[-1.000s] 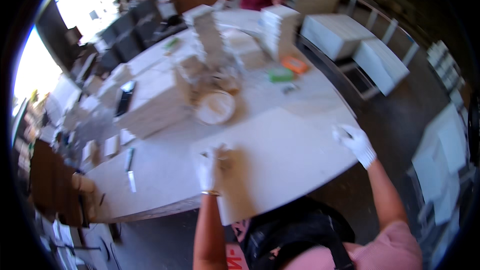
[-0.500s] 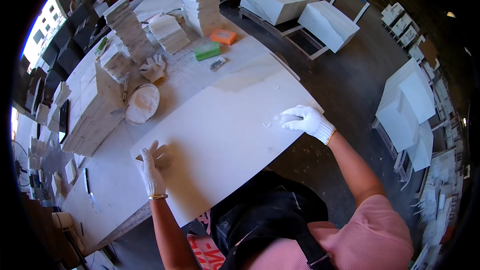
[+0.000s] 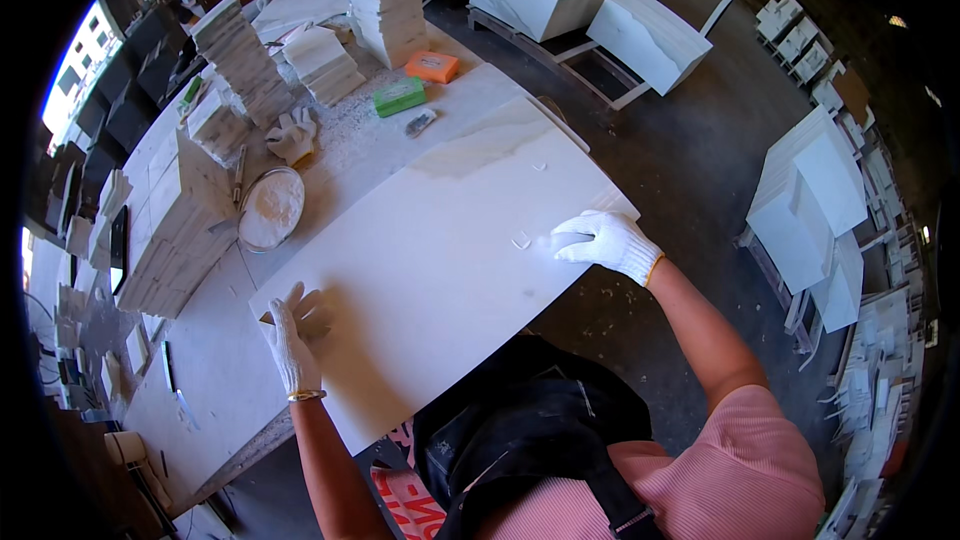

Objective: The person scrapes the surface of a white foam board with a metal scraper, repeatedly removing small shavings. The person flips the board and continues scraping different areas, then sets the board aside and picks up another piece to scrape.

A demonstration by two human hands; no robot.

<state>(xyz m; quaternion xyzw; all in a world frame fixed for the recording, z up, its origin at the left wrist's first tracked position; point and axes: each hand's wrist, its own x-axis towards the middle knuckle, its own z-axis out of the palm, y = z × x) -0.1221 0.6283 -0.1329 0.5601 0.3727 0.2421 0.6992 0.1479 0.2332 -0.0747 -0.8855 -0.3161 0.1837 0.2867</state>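
White slab (image 3: 430,260) lies between hands on counter (image 3: 220,360), near corner jutting past counter's near edge. Long axis runs lower left to upper right. Left hand (image 3: 289,345) at left short edge, fingers apart, open; right hand (image 3: 612,245) over right corner, fingers together, grip unclear. Neither nearer. Versus half-second ago: same spots on slab; scene shifted slightly left.

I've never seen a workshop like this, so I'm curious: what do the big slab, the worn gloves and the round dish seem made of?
The slab: probably marble or similar stone, smooth-looking, judging by its grey-beige veining.
The white gloves: likely knitted cotton or a blend, matt, from their fabric-like texture.
The round dish: metal or plastic, I can't tell; pale residue covers much of its inside.
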